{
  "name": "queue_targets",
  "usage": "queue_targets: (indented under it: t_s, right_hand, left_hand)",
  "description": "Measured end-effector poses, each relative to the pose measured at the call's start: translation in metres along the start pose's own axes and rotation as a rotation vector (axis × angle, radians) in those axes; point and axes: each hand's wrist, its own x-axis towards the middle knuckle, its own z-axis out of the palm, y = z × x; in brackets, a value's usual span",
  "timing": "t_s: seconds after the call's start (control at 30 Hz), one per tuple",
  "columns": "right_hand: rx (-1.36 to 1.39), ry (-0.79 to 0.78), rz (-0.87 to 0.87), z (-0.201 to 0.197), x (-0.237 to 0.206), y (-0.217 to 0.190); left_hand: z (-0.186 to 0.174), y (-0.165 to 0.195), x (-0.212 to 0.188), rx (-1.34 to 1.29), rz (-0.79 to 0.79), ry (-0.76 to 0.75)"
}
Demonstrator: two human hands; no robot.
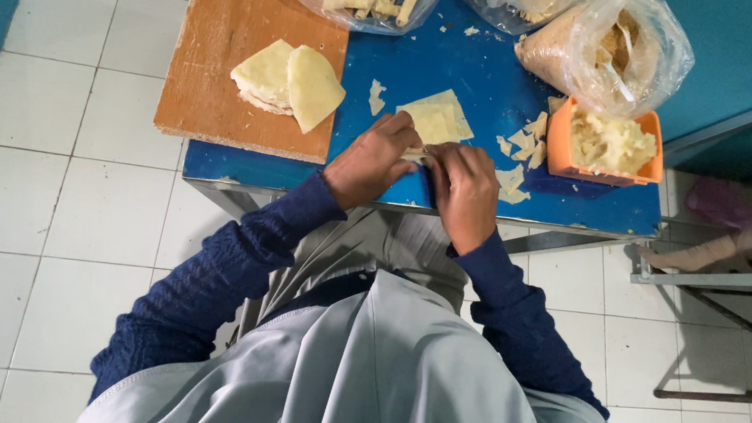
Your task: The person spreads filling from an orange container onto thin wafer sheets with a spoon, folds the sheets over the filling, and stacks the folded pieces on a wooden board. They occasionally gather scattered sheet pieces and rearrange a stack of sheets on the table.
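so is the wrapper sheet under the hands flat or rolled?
Partly rolled: wrapper sheet far half lies flat, near edge curled under both hands.

Tabletop [469, 79] is blue-painted, matt, scuffed. Cutting board [234, 41] is bare, rough-edged wood; dough sheet [437, 117] looks thin, pale, matt. Bags [606, 49] are clear glossy plastic, tub [559, 134] smooth orange plastic.

Wrapper [437, 119] edge hidden under fingers [403, 143]

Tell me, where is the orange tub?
In the head view, the orange tub sits on the blue table's right end, just below a clear bag of crumbs and right of the pastry scraps.
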Motion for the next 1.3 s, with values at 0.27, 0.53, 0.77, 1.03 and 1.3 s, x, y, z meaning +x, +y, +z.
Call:
queue_targets:
  t_s: [0.27, 0.53, 0.77, 1.03, 1.3]
  right_hand:
    - [0.172, -0.089, 0.173, 0.005, 0.021, 0.016]
    - [0.083, -0.063, 0.016, 0.006, 0.016, 0.012]
    - [0.085, -0.12, 0.008, 0.001, 0.021, 0.012]
    - [0.08, -0.131, 0.003, 0.003, 0.026, 0.017]
    - [-0.037, -0.05, -0.059, 0.01, 0.017, 0.017]
  left_hand:
    - [0.007, -0.01, 0.016, 0.164, -0.003, 0.083]
    - [0.004, -0.01, 0.012, -0.017, -0.05, 0.038]
    - [0.003, -0.01, 0.017, -0.021, 0.014, 0.049]
    - [0.002, -0.014, 0.02, -0.069, -0.094, 0.014]
    - [0.007, -0.018, 0.023, 0.013, 0.031, 0.132]
